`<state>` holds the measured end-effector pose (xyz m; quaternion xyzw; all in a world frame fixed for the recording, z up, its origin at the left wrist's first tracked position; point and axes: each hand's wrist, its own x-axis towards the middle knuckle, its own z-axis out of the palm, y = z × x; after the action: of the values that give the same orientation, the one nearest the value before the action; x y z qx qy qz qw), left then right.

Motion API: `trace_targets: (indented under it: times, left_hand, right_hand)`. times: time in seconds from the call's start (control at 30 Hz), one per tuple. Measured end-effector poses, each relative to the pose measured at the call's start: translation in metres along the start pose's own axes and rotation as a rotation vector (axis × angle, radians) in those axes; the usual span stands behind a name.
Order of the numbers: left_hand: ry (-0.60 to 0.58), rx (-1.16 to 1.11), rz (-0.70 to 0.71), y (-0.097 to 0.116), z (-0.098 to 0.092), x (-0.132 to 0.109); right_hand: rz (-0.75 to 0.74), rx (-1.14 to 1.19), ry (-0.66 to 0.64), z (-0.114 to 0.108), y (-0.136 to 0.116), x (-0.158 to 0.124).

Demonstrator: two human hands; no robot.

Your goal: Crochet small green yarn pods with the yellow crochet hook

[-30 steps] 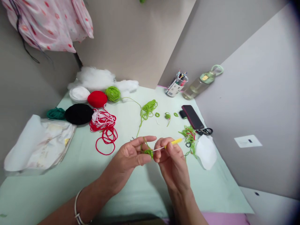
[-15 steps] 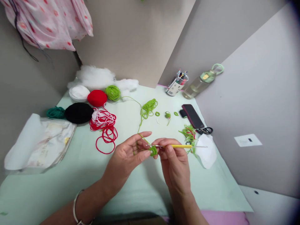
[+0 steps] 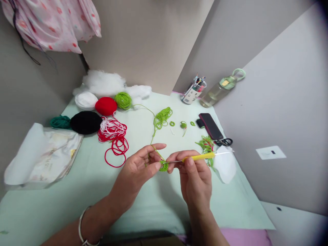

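Note:
My left hand (image 3: 140, 165) pinches a small green crochet piece (image 3: 164, 166) between thumb and fingers, and a strand of green yarn (image 3: 153, 140) runs up over its index finger. In my right hand (image 3: 193, 171) is a crochet hook (image 3: 200, 157) with a yellow handle, gripped between thumb and fingers. The metal tip of the hook meets the crochet piece near my left fingertips. That strand leads back to a loose green bundle (image 3: 162, 117) and on to a green yarn ball (image 3: 123, 100).
White (image 3: 86, 101), red (image 3: 106, 106) and black (image 3: 86, 122) yarn balls sit at the left, near tangled red yarn (image 3: 116, 147). Small green crochet pieces (image 3: 183, 125) lie ahead. A phone (image 3: 211, 126), scissors (image 3: 223, 142), yarn scraps (image 3: 205, 144), pen cup (image 3: 193, 91) and bottle (image 3: 220, 89) stand or lie right.
My right hand has moved slightly right and the hook's handle end has tilted upward. The green crochet piece has shifted a little left and down. My left hand stays nearly in place.

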<state>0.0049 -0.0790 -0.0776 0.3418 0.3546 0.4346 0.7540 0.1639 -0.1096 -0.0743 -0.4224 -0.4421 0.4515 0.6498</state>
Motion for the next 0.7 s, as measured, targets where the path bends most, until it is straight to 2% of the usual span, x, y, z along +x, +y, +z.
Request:
trace_targets:
  times: [0.13,0.3,0.37,0.57,0.7]
  left_hand:
    - [0.060,0.119,0.061,-0.002,0.000,-0.002]
    - [0.161,0.294,0.208,-0.006,0.001,-0.005]
    - [0.175,0.319,0.221,-0.007,0.001,-0.005]
    - [0.114,0.245,0.146,-0.008,0.000,-0.005]
    - [0.121,0.218,0.128,-0.007,0.000,-0.006]
  right_hand:
    - [-0.201,-0.236,-0.010,-0.001,0.000,-0.010]
    - [-0.399,-0.478,-0.137,-0.005,0.001,-0.019]
    - [-0.426,-0.500,-0.143,-0.005,0.002,-0.019]
    - [-0.402,-0.426,-0.053,0.000,0.002,-0.017]
    - [-0.399,-0.419,-0.054,0.000,0.002,-0.016]
